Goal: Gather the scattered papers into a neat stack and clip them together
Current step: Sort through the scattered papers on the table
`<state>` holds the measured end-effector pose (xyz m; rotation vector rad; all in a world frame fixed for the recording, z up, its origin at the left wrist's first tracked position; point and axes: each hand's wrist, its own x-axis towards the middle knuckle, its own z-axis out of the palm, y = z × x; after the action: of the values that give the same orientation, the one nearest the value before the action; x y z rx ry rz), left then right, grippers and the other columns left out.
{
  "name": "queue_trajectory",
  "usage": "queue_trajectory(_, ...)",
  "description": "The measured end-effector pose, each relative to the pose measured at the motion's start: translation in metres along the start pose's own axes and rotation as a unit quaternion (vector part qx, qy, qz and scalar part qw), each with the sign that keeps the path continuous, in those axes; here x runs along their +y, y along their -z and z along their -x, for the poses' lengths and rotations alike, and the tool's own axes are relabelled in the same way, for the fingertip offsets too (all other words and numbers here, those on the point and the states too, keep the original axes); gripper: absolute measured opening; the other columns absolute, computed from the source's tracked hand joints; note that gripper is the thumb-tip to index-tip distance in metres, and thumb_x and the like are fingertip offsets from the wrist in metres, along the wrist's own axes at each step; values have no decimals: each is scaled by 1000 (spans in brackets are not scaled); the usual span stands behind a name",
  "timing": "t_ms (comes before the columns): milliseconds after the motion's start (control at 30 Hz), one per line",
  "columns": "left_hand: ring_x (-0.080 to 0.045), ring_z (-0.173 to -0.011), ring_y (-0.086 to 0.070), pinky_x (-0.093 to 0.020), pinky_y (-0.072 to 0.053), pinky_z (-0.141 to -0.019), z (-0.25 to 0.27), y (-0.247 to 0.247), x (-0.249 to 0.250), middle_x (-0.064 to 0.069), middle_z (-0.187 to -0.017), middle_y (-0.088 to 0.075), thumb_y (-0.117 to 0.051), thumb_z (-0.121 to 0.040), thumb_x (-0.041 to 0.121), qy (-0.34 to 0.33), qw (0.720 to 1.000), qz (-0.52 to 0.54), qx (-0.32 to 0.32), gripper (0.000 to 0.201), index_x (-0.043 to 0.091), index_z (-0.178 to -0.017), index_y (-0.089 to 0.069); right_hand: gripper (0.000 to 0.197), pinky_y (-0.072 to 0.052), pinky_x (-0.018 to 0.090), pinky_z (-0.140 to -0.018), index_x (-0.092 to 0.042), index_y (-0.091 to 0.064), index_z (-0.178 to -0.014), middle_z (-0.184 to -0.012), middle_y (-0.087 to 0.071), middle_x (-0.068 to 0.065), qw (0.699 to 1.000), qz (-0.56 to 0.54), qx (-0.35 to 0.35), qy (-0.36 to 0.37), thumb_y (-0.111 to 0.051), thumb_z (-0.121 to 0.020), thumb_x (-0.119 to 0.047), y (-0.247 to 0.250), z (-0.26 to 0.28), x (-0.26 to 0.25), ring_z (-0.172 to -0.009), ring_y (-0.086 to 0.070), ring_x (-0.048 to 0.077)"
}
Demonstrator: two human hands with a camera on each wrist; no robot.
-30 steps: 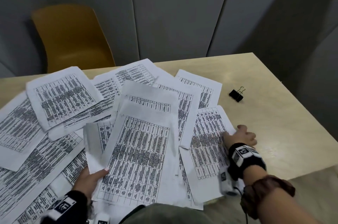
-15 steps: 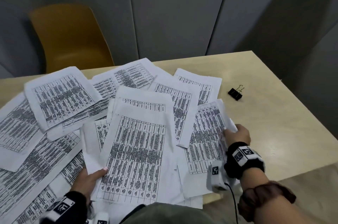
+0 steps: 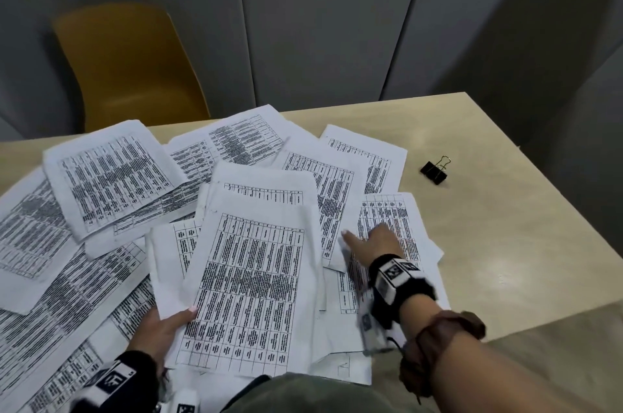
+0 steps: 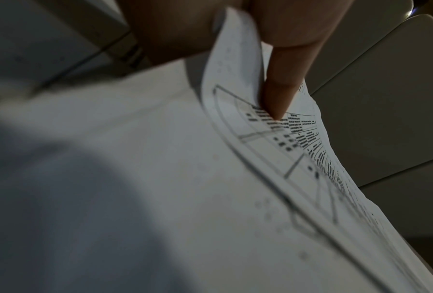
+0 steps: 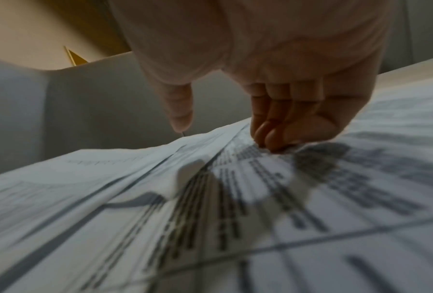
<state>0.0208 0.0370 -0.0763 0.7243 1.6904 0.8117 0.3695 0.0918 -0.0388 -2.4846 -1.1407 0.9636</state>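
The left hand (image 3: 158,331) pinched a small sheaf of white printed table sheets (image 3: 246,281) at its near-left edge, thumb on top (the other fingers hidden beneath). The right hand (image 3: 377,244) pressed closed fingertips (image 5: 273,138) onto a loose printed sheet (image 3: 387,220), thumb held apart. The black metal binder clip (image 3: 435,170) lay on the pale wooden table (image 3: 505,227) well beyond those fingers, to their right.

Pale wooden table (image 3: 505,244) bears scattered printed papers (image 3: 111,176) and 1 black binder clip (image 3: 434,171)
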Motion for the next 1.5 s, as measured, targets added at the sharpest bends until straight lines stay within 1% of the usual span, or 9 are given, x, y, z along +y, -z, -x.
queue_trajectory(133, -32, -98, -55, -38, -37, -93, 6, -3, 4, -16, -98, -63, -59, -83, -4, -4, 1000, 18, -3, 29, -5, -112, -56, 51, -45, 31, -60, -9, -52, -88, -88, -57, 11, 999, -39, -1, -13, -67, -59, -49, -18, -2, -22, -73, -57, 25)
queue_trajectory(233, -31, -99, -54, -38, -36, -94, 8, -4, 6, -16, -100, -62, -59, -84, -3, -7, 1000, 17, -1, 27, 4, -110, -56, 24, -35, 18, -49, -7, -50, -59, -58, -50, 5, 998, -60, -28, -10, -64, -70, -24, -18, 0, -30, -62, -52, 25)
queue_trajectory(333, -33, -103, -55, -42, -36, -97, 10, -3, 7, -12, -94, -63, -60, -83, -1, -1, 1000, 11, 1, 27, 3, -110, -57, 12, -42, 20, -53, -3, -60, -70, -62, -56, 10, 996, -77, -35, -12, -59, -77, -13, -16, 1, -32, -69, -58, 29)
queue_trajectory(467, -30, -99, -53, -41, -36, -96, 14, -4, 12, -21, -106, -61, -58, -84, -3, 3, 1000, 8, -7, 33, -5, -117, -54, 7, -50, 32, -84, -5, -60, -85, -91, -64, 18, 996, -80, -8, -35, -55, -79, -6, 4, -2, -7, -85, -60, 28)
queue_trajectory(700, -26, -99, -49, -34, -31, -92, 19, -5, 18, -19, -108, -58, -56, -86, -4, 2, 1000, 15, -14, 34, -7, -120, -52, 63, -33, 45, -102, -13, -45, -123, -132, -39, 21, 987, 46, 132, -80, -72, -71, -37, 55, -14, 55, -124, -35, 38)
queue_trajectory(900, -29, -101, -51, -39, -33, -97, 17, -5, 18, -27, -121, -58, -55, -85, -7, 12, 1000, 10, -15, 37, -8, -121, -51, 55, -43, 30, -66, -1, -49, -111, -94, -56, 12, 999, 8, -3, -47, -75, -73, -32, 57, -18, 46, -83, -57, 29)
queue_trajectory(1133, -25, -100, -50, -33, -32, -92, 24, -7, 18, -16, -107, -59, -58, -86, -1, -8, 1000, -17, 3, 34, -6, -120, -53, 36, -44, 27, -70, 0, -62, -112, -90, -65, 16, 991, -133, 4, -21, -69, -77, -3, 49, -10, 52, -75, -58, 23)
queue_trajectory(1367, -25, -101, -49, -33, -31, -93, 26, -8, 20, -18, -112, -58, -57, -86, -3, -3, 1000, -8, 1, 37, -7, -122, -51, 36, -52, 38, -81, -9, -62, -115, -90, -66, 15, 980, -161, 115, -30, -62, -80, -6, 61, -8, 74, -83, -62, 31)
queue_trajectory(1500, -25, -100, -48, -34, -31, -93, 28, -8, 22, -18, -109, -57, -56, -86, -3, -3, 1000, -13, -5, 35, -9, -121, -51, 37, -45, 32, -75, -1, -58, -116, -91, -60, 13, 979, -195, 54, -37, -66, -82, -10, 61, -1, 73, -81, -55, 26)
